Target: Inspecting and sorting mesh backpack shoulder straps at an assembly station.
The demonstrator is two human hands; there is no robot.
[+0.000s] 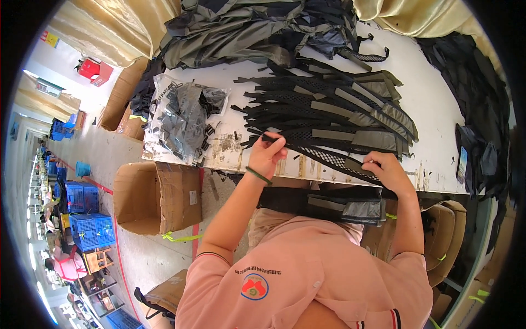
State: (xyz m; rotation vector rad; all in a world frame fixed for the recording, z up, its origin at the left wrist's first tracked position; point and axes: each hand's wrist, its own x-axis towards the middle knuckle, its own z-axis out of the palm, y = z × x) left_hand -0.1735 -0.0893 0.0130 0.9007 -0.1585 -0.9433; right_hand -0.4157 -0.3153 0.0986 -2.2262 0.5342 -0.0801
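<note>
A long black mesh strap (pixel 329 157) is stretched along the near edge of the white table, between my two hands. My left hand (pixel 267 154) pinches its left end between thumb and fingers. Toward the other end, my right hand (pixel 383 168) is closed on the strap's edge, fingers curled. Just beyond lies a fanned pile of similar black straps (pixel 329 109) with mesh and grey fabric panels. Another black strap piece with a grey end (pixel 350 208) rests across my lap below the table edge.
Dark olive and black fabric pieces (pixel 235 33) are heaped at the table's far side. A clear plastic bag (pixel 183 115) with black parts lies at left. Open cardboard boxes (pixel 159 197) stand on the floor beside me. More black fabric (pixel 471 104) hangs along the right edge.
</note>
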